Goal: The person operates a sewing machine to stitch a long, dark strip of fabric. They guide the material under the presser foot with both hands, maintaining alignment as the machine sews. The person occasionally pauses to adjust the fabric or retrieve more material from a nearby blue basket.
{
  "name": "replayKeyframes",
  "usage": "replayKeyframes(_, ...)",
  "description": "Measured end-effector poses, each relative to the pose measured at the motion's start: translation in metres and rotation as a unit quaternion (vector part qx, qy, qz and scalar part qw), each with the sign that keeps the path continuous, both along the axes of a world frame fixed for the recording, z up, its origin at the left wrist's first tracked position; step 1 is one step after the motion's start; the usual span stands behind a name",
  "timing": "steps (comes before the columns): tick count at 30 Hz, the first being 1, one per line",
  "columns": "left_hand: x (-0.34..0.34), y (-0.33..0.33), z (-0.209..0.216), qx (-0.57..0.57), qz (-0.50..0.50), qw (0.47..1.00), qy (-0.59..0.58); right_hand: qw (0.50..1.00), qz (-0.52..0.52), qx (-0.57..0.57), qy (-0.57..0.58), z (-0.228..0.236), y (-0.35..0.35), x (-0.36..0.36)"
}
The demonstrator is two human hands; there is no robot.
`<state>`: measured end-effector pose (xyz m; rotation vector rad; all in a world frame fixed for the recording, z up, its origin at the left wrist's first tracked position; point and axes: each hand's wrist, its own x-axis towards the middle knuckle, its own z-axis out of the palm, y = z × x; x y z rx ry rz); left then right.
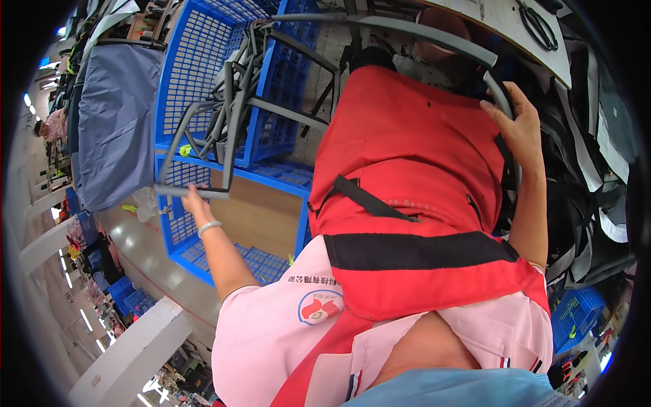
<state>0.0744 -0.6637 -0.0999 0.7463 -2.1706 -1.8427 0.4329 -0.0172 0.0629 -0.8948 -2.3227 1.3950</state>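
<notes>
My left hand reaches over a blue crate and is closed on the lower corner of a bent grey strip frame. Its upper part runs into a tangle of similar grey strips in the farther blue crate. On the right, my raised right hand pinches a long grey strip, which arches across the far side of my red apron. Where that strip's far left end lies among the others is hard to make out.
A nearer blue crate holds a brown board. Left of the crates hangs a grey-blue cloth cover. Black scissors lie on a pale tabletop at the far right. Dark fabric pieces are heaped on the right.
</notes>
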Motion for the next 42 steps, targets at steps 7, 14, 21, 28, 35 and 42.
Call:
replayKeyframes(7, 0.013, 0.052, -0.01, -0.633, 0.026, 0.762, 0.133, 0.978, 0.149, 0.126, -0.079, 0.001, -0.004, 0.003)
replayKeyframes(14, 0.089, 0.428, 0.154, -0.167, -0.675, 0.671, 0.257, 0.928, 0.281, 0.22, -0.107, 0.028, -0.018, -0.018)
replayKeyframes(21, 0.139, 0.525, 0.205, -0.11, -0.901, 0.408, 0.1, 0.906, 0.243, 0.316, -0.138, 0.069, 0.032, -0.007)
replayKeyframes(28, 0.104, 0.596, 0.246, -0.157, -0.798, 0.525, 0.251, 0.899, 0.093, 0.424, -0.065, 0.08, 0.087, -0.043)
replayKeyframes(35, 0.068, 0.646, 0.233, -0.079, -0.761, 0.593, 0.253, 0.879, 0.045, 0.47, -0.067, 0.072, 0.141, -0.091)
replayKeyframes(42, 0.05, 0.672, 0.229, -0.087, -0.764, 0.607, 0.2, 0.893, 0.023, 0.436, -0.109, 0.068, 0.159, -0.11)
